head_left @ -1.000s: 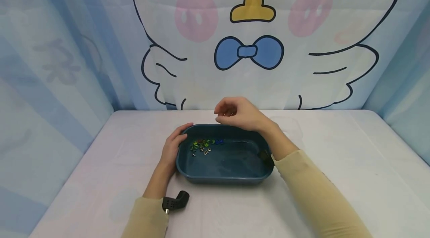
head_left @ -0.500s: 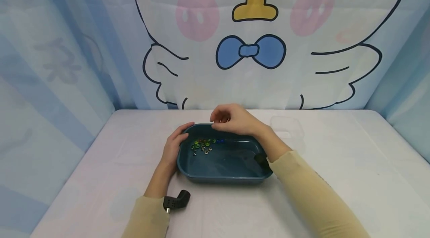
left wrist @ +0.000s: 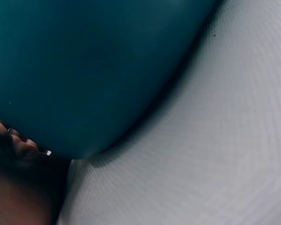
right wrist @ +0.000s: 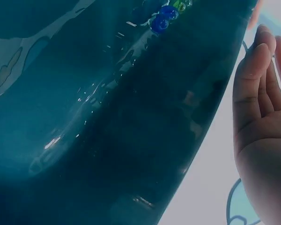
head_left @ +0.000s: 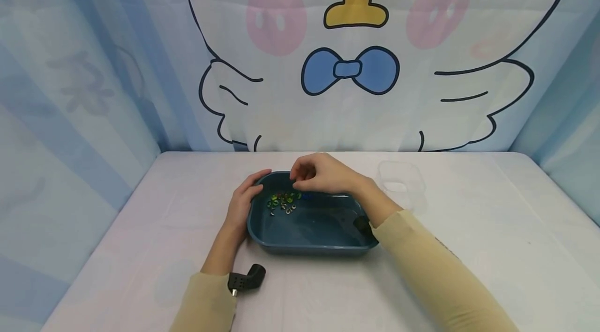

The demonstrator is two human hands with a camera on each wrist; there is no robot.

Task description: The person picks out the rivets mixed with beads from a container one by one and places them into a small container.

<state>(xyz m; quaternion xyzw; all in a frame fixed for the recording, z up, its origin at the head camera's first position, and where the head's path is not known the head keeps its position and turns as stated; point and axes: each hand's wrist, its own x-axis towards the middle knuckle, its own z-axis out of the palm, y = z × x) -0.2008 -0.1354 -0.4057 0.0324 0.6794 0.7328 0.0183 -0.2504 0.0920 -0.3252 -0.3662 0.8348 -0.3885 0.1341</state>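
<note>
A dark teal plastic basin (head_left: 309, 228) stands on the white table. My left hand (head_left: 241, 207) holds its left side, thumb over the rim and fingers along the outside; the left wrist view has the basin wall (left wrist: 98, 70) close up, with some fingertips low at the left. Small green, clear and blue glass marbles (head_left: 281, 200) lie together at the basin's far left. Over the basin's back edge hangs my right hand (head_left: 323, 173), fingers loosely bent, a gap between thumb and forefinger, nothing seen between them. Blue marbles (right wrist: 164, 19) show in the right wrist view.
A transparent plastic box (head_left: 401, 181) stands behind the right forearm. A black wrist camera (head_left: 248, 278) sticks out from the left sleeve. Behind the table hangs a cloth (head_left: 347, 118) with a cartoon bird printed on it.
My right hand has come down and slightly left, from above the basin's back rim to over the marbles' far side. The left hand stays on the basin.
</note>
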